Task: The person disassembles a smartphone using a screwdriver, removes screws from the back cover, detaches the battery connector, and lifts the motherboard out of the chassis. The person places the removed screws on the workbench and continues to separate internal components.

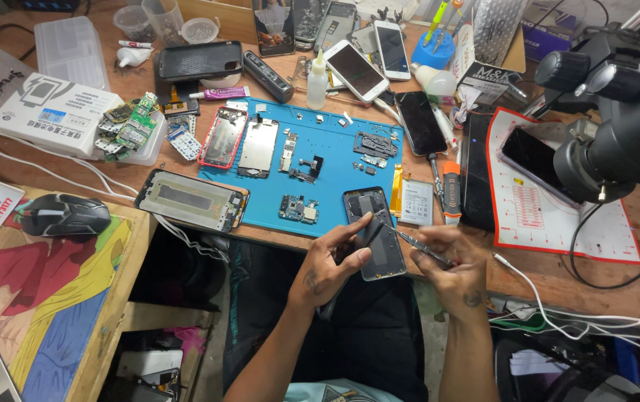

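Right under the fingertips of the left hand (pixel 335 260) lies a dark grey phone frame (pixel 374 231), and the right hand (pixel 457 264) pinches thin silver tweezers (pixel 416 246) just beside it. Past the fingers, a bright blue mat (pixel 320 160) lies on the brown wooden table (pixel 558 268), with a red-edged phone shell (pixel 223 138) at its far corner. Far out to the left of the fingers sits a black mouse (pixel 65 214) on a pad (pixel 52 298) painted red, yellow, blue and green.

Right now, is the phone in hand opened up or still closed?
Opened. The phone under the left hand shows bare inner frame, no screen; right hand points tweezers into it.
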